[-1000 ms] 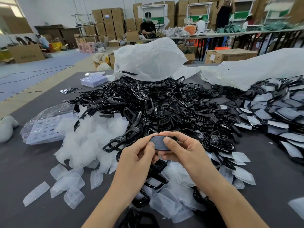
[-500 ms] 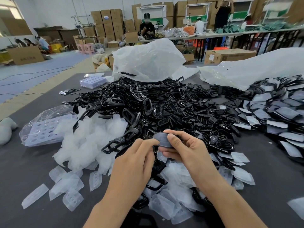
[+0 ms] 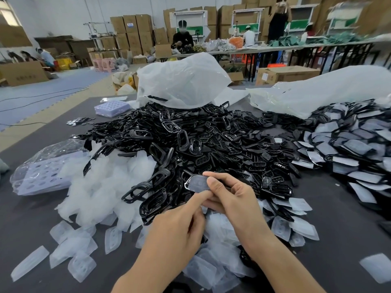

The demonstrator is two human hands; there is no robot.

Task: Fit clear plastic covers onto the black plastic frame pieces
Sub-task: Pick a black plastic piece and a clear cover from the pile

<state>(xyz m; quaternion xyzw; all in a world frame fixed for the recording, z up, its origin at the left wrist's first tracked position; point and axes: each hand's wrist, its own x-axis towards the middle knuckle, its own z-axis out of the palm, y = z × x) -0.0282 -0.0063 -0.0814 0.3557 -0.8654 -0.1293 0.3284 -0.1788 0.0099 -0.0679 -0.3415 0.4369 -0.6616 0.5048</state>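
Note:
My right hand (image 3: 230, 197) pinches a black frame piece with a clear cover (image 3: 196, 182) on it, thumb on top, above the near edge of the pile. My left hand (image 3: 179, 227) sits just below it; its forefinger reaches up and touches the piece's lower edge, the other fingers curled. A big heap of black frame pieces (image 3: 190, 140) fills the table's middle. Loose clear covers (image 3: 105, 187) lie in a white heap at the left and scattered along the front.
Covered pieces (image 3: 349, 149) are stacked at the right. A bagged lilac tray (image 3: 42, 172) lies at the left, another lilac tray (image 3: 112, 106) at the back left. White plastic bags (image 3: 186, 81) rise behind the heap. The grey table (image 3: 27, 218) shows at front left.
My left hand has dropped away from the piece and now touches it only with the forefinger. My right hand keeps the piece, turned so its covered face shows.

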